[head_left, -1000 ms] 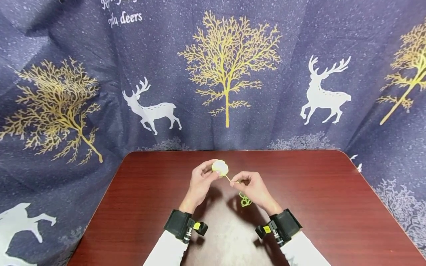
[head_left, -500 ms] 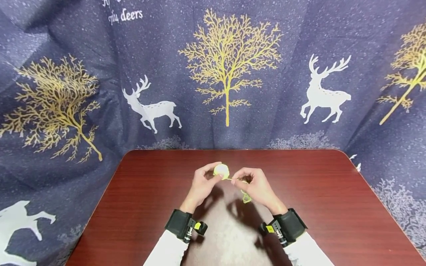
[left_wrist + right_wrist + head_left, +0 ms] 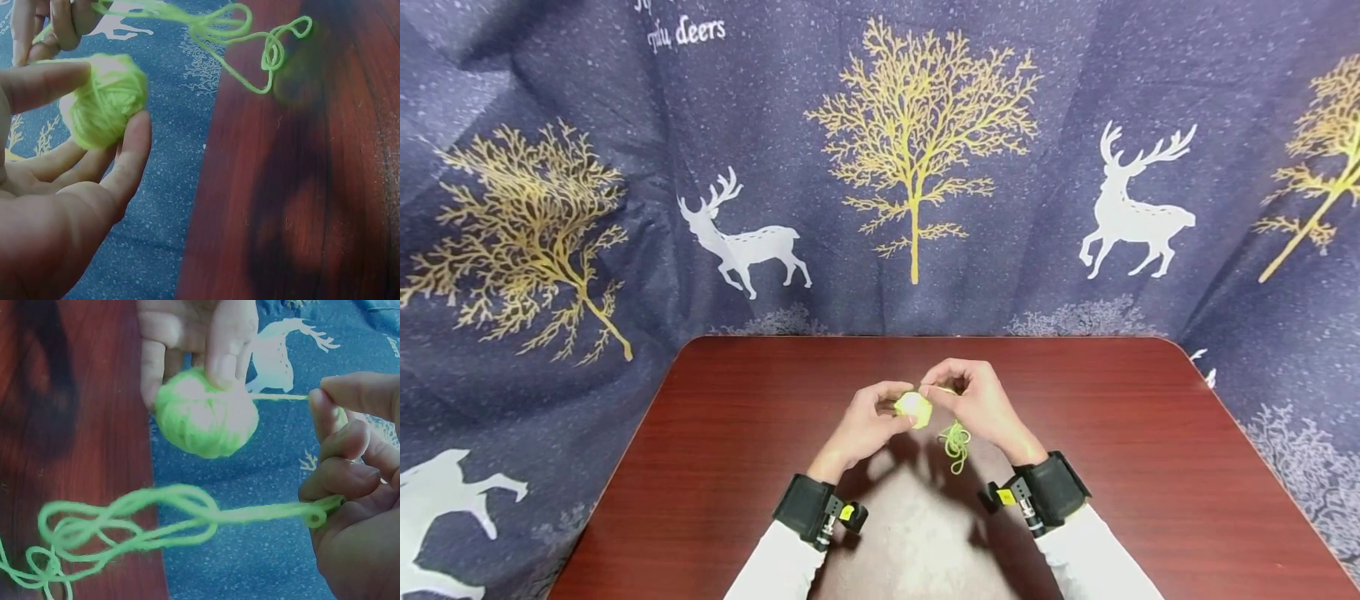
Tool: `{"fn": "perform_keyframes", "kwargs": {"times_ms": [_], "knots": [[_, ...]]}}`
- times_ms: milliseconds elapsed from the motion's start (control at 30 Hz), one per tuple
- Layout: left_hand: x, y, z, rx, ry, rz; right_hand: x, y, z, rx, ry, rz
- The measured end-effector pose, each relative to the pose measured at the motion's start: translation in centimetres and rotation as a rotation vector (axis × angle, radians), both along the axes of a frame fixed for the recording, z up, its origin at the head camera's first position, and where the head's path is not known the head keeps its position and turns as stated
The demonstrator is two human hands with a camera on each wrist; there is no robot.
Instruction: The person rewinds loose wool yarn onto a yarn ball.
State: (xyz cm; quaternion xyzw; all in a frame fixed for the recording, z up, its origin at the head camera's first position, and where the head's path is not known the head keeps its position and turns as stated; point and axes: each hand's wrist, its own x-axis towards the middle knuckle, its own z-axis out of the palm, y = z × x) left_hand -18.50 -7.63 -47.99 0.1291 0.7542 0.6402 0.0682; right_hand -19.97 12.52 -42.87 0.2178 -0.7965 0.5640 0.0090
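A small yellow-green ball of yarn (image 3: 109,103) is held between the thumb and fingers of my left hand (image 3: 867,421), above the table. From the ball a short taut strand (image 3: 281,397) runs to my right hand (image 3: 973,400), which pinches it between thumb and forefinger. The other right fingers curl over more of the yarn. Loose yarn loops (image 3: 131,519) dangle below the right hand; in the head view these loops (image 3: 956,446) hang just left of its wrist. The two hands are close together, the right one slightly farther from me.
Beneath the hands lies a reddish-brown wooden table (image 3: 737,450) with a bright glare patch near its front. A dark blue curtain (image 3: 850,308) printed with deer and trees hangs behind it. Each wrist wears a black strap (image 3: 805,508) with a small camera.
The ball in my left hand has moved right and nearer to me. My right hand has shifted slightly away from me, closer to the ball, and more of the hanging loops show.
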Motion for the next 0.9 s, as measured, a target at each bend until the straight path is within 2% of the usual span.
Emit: {"fn": "perform_keyframes", "kwargs": {"times_ms": [300, 533, 733, 900], "knots": [[0.2, -0.3, 0.1, 0.088, -0.030, -0.120, -1.5, 0.1, -0.9, -0.017, -0.051, -0.018], [0.2, -0.5, 0.3, 0.202, -0.009, -0.206, -1.9, 0.3, -2.5, -0.074, -0.156, -0.013], [0.1, -0.6, 0.1, 0.290, 0.019, -0.195, -2.0, 0.3, -3.7, -0.144, -0.251, 0.000], [0.1, -0.5, 0.3, 0.410, 0.030, -0.143, -1.9, 0.2, -4.7, -0.191, -0.284, -0.006]]}}
